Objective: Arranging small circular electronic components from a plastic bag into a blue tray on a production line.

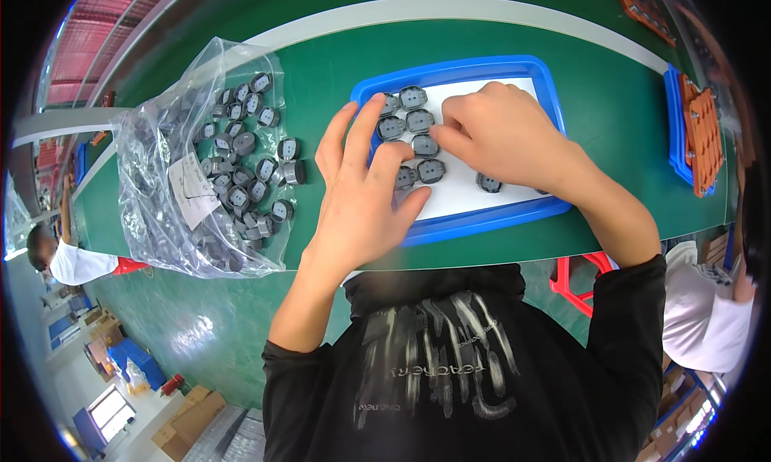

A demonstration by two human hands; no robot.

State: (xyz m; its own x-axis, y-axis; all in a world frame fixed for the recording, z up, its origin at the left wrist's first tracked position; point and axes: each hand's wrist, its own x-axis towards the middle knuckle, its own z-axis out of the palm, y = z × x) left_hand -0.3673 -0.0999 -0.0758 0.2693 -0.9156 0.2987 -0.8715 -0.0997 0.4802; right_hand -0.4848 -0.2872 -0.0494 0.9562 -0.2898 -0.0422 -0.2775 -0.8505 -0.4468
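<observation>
This looks like a factory: a long green table (618, 117), a big bag (148, 181) of gray parts (266, 170), boxes (189, 426) near left, people (80, 263) both sides.

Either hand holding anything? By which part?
Left hand, spread beside grey parts in the blue tray, shows no grip. Right hand: can't tell; curled, any hold hidden.
</observation>
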